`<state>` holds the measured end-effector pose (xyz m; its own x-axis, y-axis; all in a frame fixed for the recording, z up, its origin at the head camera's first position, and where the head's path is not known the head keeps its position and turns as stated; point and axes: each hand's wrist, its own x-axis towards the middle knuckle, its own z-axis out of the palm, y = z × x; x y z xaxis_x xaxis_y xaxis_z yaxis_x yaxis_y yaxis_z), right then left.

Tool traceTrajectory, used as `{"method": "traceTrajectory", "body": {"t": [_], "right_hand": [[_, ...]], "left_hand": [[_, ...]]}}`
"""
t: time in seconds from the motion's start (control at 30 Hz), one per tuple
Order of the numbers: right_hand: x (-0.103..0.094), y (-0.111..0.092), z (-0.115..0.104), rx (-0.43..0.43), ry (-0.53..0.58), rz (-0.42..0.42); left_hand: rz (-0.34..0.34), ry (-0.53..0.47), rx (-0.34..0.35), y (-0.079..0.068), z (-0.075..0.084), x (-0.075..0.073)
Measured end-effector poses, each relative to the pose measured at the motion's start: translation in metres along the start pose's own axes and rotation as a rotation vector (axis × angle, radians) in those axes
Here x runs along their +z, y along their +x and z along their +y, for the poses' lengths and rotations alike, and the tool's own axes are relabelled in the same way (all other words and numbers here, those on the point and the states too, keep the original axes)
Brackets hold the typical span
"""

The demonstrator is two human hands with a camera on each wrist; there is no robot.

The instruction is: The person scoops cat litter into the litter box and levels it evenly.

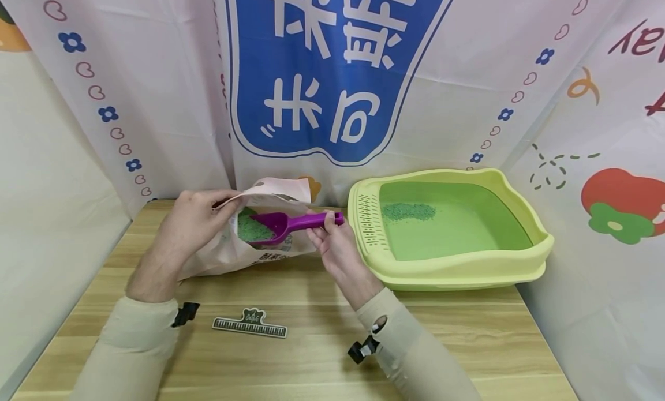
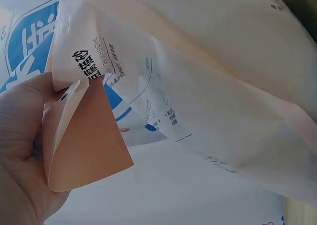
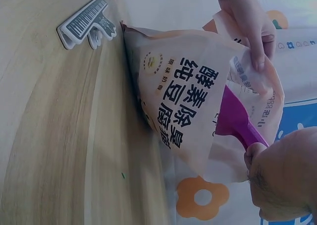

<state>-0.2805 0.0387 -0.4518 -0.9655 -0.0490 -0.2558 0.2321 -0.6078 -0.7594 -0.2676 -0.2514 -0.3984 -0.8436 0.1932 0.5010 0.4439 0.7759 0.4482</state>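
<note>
A pale bag of green cat litter [image 1: 253,230] lies on the table, its mouth facing right. My left hand [image 1: 200,219] grips the upper edge of the bag's mouth; in the left wrist view the torn plastic flap [image 2: 89,140] is pinched between fingers and thumb. My right hand [image 1: 340,248] holds a purple scoop [image 1: 306,220] by its handle. The scoop's blade is inside the bag's mouth, against the green granules. In the right wrist view the printed bag [image 3: 173,86] hides the tip of the blade.
Right of the bag stands a yellow-green litter box [image 1: 457,268] with a small heap of green granules [image 1: 410,211] inside. A piano-patterned clip [image 1: 249,325] lies on the table [image 1: 291,366] in front. A printed cloth [image 1: 171,20] hangs behind.
</note>
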Motion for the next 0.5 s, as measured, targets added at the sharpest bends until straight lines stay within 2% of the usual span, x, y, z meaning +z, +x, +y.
{"method": "traceTrajectory", "body": {"t": [0.5], "right_hand": [[-0.0043, 0.0019, -0.0103, -0.026, 0.003, -0.01]], "left_hand": [[-0.002, 0.028, -0.003, 0.0009, -0.0011, -0.0049]]}}
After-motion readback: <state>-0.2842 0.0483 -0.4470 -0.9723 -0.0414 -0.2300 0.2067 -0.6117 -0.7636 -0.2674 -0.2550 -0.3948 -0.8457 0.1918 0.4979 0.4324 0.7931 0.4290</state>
